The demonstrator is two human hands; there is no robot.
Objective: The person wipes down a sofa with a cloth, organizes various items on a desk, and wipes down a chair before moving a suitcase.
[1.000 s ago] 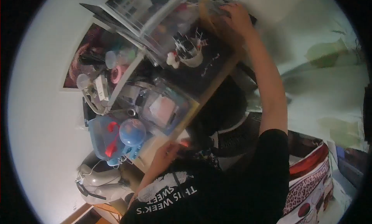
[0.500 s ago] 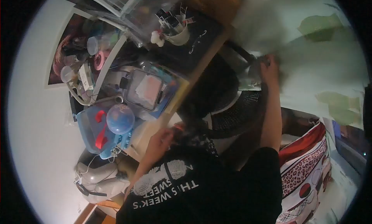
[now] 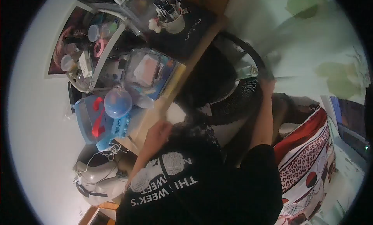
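Observation:
My left hand (image 3: 159,132) is at the desk's front edge, fingers curled, beside a white flat item (image 3: 175,113); whatever it holds, if anything, is hidden. On the right, my right hand (image 3: 267,85) is at the lower end of a dark curved band (image 3: 248,50), which looks like a chair's armrest. Its fingers are blurred, so their grip cannot be made out. Between the hands lies a black mesh surface (image 3: 237,102), with a black rounded form (image 3: 211,75) above it.
Along the desk are a clear box (image 3: 143,69), a blue-tinted ball (image 3: 118,102), a blue bin (image 3: 87,118) with red ribbon, and a cup of pens (image 3: 174,24). A pale green curtain (image 3: 311,42) hangs at right, above a patterned fabric bag (image 3: 307,162).
My right hand has come down from the desk's far end to the curved band. My left hand has shifted slightly left and up in view; the red spot near its fingers no longer shows.

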